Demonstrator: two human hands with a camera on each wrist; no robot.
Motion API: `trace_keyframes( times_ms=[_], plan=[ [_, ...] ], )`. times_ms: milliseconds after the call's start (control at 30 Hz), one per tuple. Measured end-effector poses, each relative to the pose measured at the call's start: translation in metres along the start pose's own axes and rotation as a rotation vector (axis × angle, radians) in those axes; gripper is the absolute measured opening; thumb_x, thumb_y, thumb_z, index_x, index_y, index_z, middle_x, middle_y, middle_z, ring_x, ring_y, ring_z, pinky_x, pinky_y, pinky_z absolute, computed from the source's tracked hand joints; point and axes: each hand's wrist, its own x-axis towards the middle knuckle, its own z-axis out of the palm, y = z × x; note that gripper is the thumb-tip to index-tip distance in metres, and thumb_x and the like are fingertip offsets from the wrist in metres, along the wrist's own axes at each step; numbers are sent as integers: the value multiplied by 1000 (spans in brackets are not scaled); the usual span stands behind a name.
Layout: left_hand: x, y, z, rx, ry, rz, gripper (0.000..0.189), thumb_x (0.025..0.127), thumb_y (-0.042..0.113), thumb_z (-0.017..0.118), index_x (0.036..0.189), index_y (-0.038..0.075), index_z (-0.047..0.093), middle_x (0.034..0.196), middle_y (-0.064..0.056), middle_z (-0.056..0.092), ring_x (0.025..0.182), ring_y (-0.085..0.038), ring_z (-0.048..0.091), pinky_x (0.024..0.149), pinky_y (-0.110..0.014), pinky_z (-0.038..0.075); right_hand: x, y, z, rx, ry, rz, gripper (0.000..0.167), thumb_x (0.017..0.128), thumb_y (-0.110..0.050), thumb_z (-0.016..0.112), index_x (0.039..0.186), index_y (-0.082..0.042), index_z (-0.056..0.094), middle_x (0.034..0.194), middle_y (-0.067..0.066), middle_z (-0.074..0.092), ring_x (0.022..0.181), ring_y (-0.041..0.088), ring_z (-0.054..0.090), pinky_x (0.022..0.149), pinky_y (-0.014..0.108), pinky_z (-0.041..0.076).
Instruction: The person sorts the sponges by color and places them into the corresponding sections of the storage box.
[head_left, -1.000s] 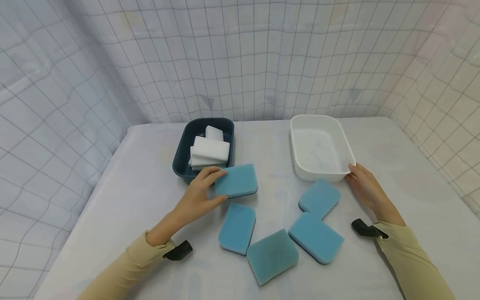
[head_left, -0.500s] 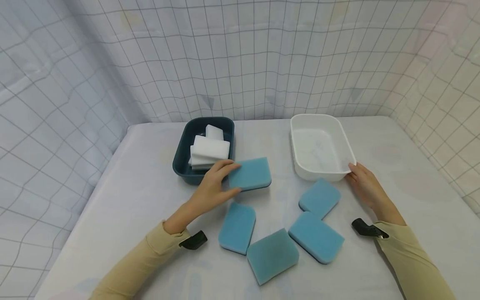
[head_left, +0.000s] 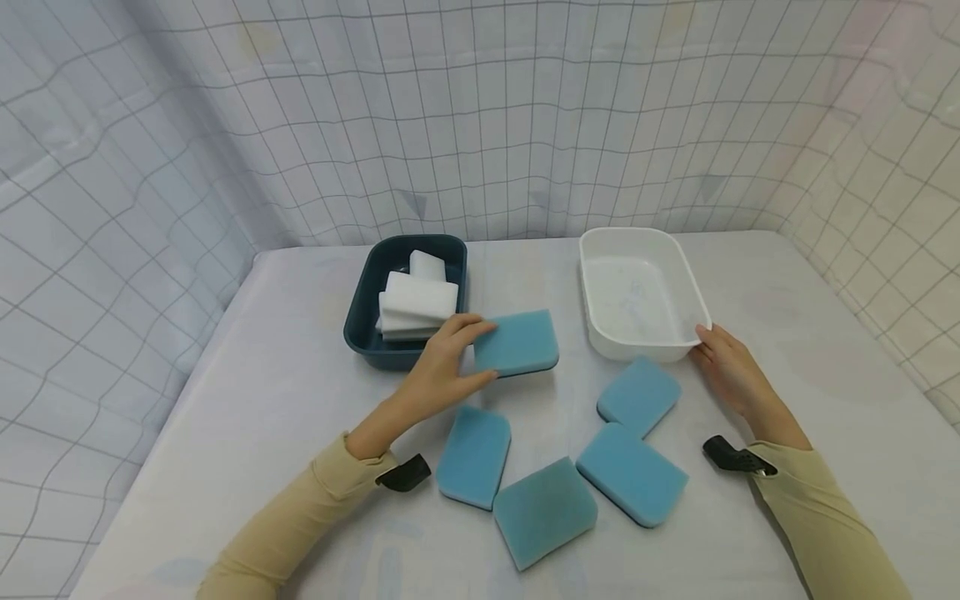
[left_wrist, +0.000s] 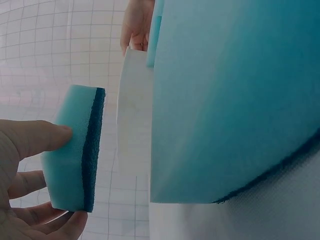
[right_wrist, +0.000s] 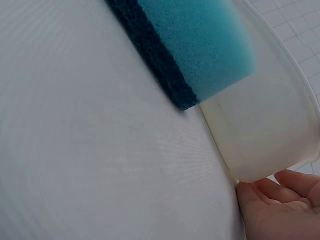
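While in left hand (head_left: 437, 377), sponge (head_left: 519, 343) aloft

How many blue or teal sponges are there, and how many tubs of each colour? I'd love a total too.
Blue or teal sponges: 5
Dark tub: 1
White tub: 1
Total: 7

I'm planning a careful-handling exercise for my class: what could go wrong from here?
The left hand pinches the raised blue rectangular foam sponge at one end, so it might twist or slip. The right hand holds the white rectangular plastic tub at one corner only, so a bump could perhaps swing it.
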Motion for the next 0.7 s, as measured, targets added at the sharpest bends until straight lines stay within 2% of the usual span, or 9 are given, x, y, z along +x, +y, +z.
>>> trace_keyframes(
  times_ms=[300, 467, 700],
  plan=[
    [9, 3, 5, -33, 11, 25, 58, 76, 13, 77, 128, 1, 53, 127, -16, 50, 116, -28, 52, 96, -40, 49, 1, -1, 1, 3, 5, -11, 77, 100, -43, 34, 149, 0, -5, 158, 18, -8, 146, 32, -3, 121, 34, 7],
    [13, 4, 7, -48, -3, 12, 59, 76, 12, 77, 129, 1, 53, 128, -16, 49, 117, -28, 52, 97, -40, 49, 1, -2, 2, 15, 10, -3, 77, 100, -43, 35, 149, 0, -6, 158, 17, -8, 146, 31, -3, 121, 34, 6],
    [18, 5, 7, -22, -16, 9, 59, 77, 14, 77, 130, 2, 53, 129, -16, 49, 117, -28, 52, 97, -40, 49, 0, 0, 2, 18, 11, -4, 76, 100, -42, 34, 149, 0, -6, 158, 18, -8, 146, 31, -3, 121, 34, 7]
  ],
)
